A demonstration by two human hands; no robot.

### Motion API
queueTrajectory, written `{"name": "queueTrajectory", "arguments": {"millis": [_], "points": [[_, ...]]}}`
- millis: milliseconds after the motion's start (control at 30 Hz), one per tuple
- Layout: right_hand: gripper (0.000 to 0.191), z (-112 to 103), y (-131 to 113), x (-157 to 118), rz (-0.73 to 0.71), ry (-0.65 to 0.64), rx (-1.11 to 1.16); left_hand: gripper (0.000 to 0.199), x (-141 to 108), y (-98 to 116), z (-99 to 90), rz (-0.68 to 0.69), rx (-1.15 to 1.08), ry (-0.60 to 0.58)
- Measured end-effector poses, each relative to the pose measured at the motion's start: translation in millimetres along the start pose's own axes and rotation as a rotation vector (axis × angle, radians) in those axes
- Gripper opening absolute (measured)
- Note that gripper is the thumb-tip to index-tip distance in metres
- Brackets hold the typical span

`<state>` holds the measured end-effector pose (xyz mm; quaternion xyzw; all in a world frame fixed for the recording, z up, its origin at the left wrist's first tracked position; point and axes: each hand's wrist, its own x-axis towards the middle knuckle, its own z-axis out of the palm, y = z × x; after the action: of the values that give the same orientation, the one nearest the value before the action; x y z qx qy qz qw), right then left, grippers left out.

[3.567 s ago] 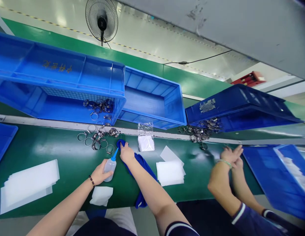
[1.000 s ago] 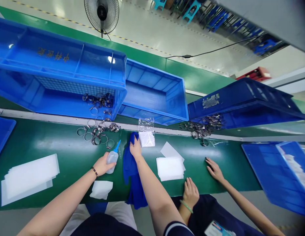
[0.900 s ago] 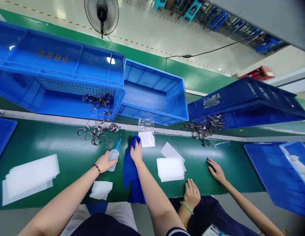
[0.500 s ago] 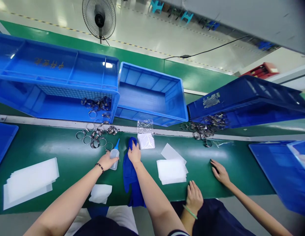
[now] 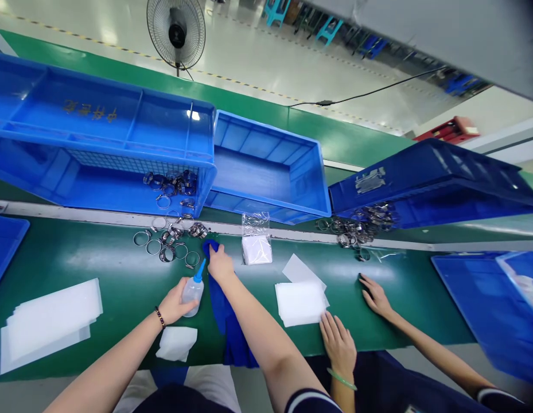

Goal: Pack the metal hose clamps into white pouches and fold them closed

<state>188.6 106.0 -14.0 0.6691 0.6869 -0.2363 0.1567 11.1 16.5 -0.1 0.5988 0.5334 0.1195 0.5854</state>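
Note:
My left hand (image 5: 176,303) is closed around a translucent squeeze bottle (image 5: 193,293) with a blue nozzle, its tip pointing up and slightly right. To its right, my right hand (image 5: 220,263) is closed on the far end of a blue cloth (image 5: 218,307), which trails along the bench towards me, partly under my forearm. Just beyond the bottle lie several metal hose clamps (image 5: 167,252). A crumpled white wipe (image 5: 176,343) rests below my left hand. Beyond my right hand is a clear plastic bag (image 5: 256,246) with white contents.
Blue crates (image 5: 266,203) line the back of the green bench (image 5: 132,312). More clamps (image 5: 361,226) spill from the tipped right crate (image 5: 391,178). White sheets lie in a left stack (image 5: 55,318) and a right stack (image 5: 299,304). A co-worker's hands (image 5: 338,343) are at the right.
My left hand has drawn the bottle towards me and left. My right hand has shifted left with the cloth's end. The co-worker's nearer hand has reached the right sheets.

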Motion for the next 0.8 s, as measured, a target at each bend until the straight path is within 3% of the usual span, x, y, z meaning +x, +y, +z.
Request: {"name": "queueTrajectory", "arguments": {"millis": [100,300,467,667,800], "points": [[0.059,-12.8,-2.0,19.7,0.007,0.003,-0.026,0.049,-0.3,-3.2,-0.3,0.021,-0.003,-0.013],[0.056,-9.4,-4.9,-1.1,-0.025,-0.059,-0.063,0.047,-0.8,-4.7,-2.2,0.043,-0.005,-0.029],[0.056,-14.7,-9.5,12.2,-0.009,-0.034,-0.064,0.048,0.4,-4.2,-2.8,0.030,0.017,-0.037],[0.057,-12.7,-11.4,0.2,-0.004,-0.081,-0.063,0.046,1.8,-4.6,-4.1,0.037,0.013,-0.056],[0.062,-17.1,-10.1,6.6,0.027,-0.067,-0.066,0.048,2.2,-7.2,-3.4,0.039,0.007,-0.039]]}}
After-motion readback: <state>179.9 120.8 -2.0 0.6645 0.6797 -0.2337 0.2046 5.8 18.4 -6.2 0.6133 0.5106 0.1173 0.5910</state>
